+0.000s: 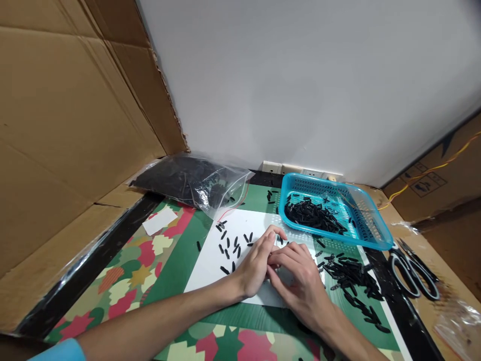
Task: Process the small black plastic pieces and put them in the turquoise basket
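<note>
Black plastic pieces sorted by hand over a white sheet.

Both hands meet at the near middle of the white sheet (pixel 210 260): the left hand (pixel 255 263) has its fingers drawn together, tips against those of the right hand (pixel 300 281), which lies curled, knuckles up. Whatever sits between the fingertips is hidden; a pinch cannot be confirmed. Loose black pieces (pixel 231 245) lie scattered just left of the hands, presumably kept on white for contrast. A larger heap (pixel 349 276) lies just right of the right hand, within reach. The blue basket (pixel 370 233) behind holds more. A clear bag (pixel 195 183) lies at the back left; scissors (pixel 411 273) rest well aside, right.
</note>
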Demonstrator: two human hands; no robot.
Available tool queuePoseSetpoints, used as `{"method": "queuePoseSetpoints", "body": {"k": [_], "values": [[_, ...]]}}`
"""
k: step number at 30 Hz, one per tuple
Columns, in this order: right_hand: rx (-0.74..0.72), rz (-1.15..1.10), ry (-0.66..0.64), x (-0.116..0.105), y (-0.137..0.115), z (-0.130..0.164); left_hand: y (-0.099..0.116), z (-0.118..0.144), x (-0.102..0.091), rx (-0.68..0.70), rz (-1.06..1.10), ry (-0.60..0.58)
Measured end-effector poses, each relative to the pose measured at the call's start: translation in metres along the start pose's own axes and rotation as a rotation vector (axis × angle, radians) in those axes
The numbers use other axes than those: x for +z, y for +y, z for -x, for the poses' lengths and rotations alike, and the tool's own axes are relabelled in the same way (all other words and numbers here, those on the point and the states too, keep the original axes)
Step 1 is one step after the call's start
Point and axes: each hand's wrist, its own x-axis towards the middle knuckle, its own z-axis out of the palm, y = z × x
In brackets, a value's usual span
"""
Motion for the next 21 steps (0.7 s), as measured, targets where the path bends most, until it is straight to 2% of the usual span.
{"method": "queuePoseSetpoints", "body": {"k": [4, 6, 9, 13, 17, 21], "values": [[0.014, -0.072, 0.057, -0.006, 0.004, -0.001, 0.003, 0.001, 0.002, -0.043, 0.086, -0.027], [0.104, -0.161, 0.113, -0.012, 0.007, -0.002, 0.004, 0.000, 0.003, -0.082, 0.139, -0.040], [0.312, -0.311, 0.218, -0.020, 0.012, -0.005, 0.005, 0.000, 0.003, -0.102, 0.176, -0.049], [0.475, -0.507, 0.249, -0.022, 0.018, -0.009, 0.004, 0.000, 0.003, -0.077, 0.173, -0.070], [0.536, -0.660, 0.236, -0.019, 0.020, -0.011, 0.005, 0.001, 0.003, -0.045, 0.175, -0.059], [0.523, -0.711, 0.232, -0.020, 0.017, -0.011, 0.005, 0.001, 0.003, 0.010, 0.202, -0.034]]}}
